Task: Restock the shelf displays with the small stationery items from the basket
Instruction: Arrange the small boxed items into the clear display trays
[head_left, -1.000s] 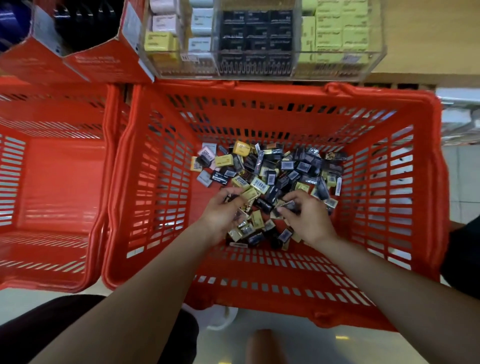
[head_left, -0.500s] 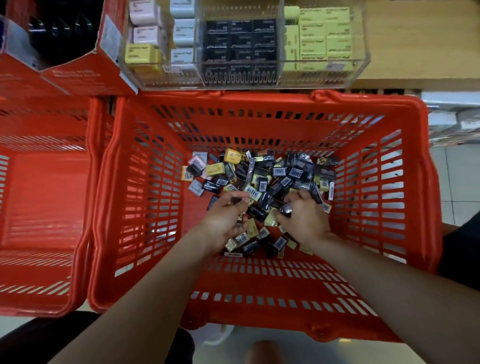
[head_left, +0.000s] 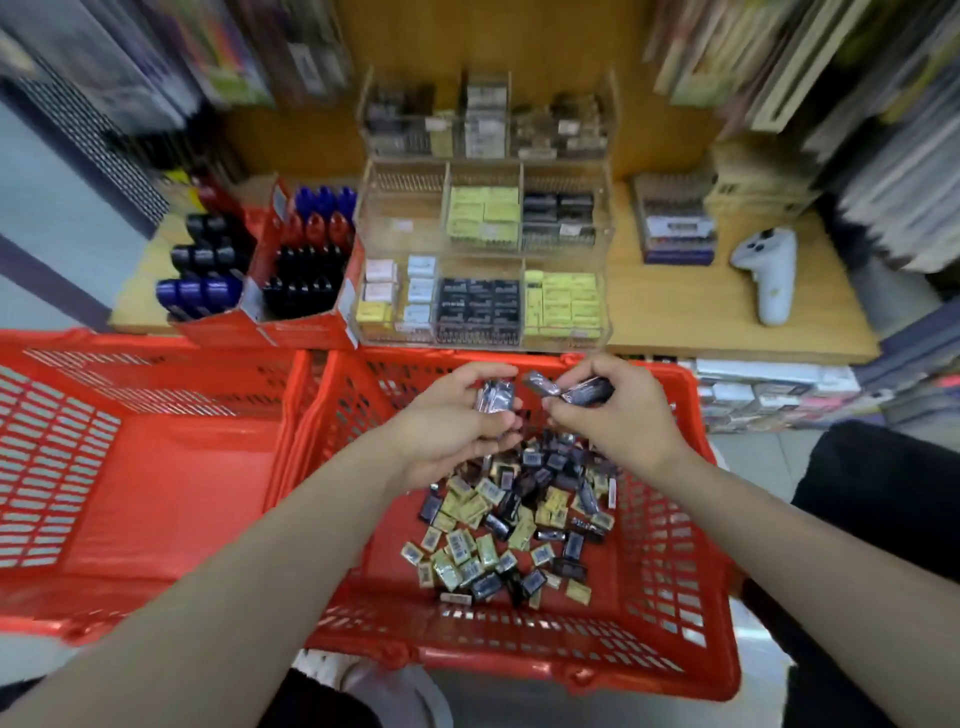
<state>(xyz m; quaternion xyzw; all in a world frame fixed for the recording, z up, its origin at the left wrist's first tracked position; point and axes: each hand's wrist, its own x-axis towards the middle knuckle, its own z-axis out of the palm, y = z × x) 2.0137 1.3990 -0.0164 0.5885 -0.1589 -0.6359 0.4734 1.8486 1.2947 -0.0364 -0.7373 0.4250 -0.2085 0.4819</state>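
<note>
No words readable, too blurry; both hands now up out of basket (head_left: 670, 670); left hand (head_left: 457, 421) & right hand (head_left: 608, 415) each grip dark packs (head_left: 496, 397).

Two red baskets (head_left: 675, 597) – two hands (head_left: 457, 426), one white controller (head_left: 769, 273)

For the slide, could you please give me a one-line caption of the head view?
Both hands, left and right, hold dark packets above the red basket.
</note>
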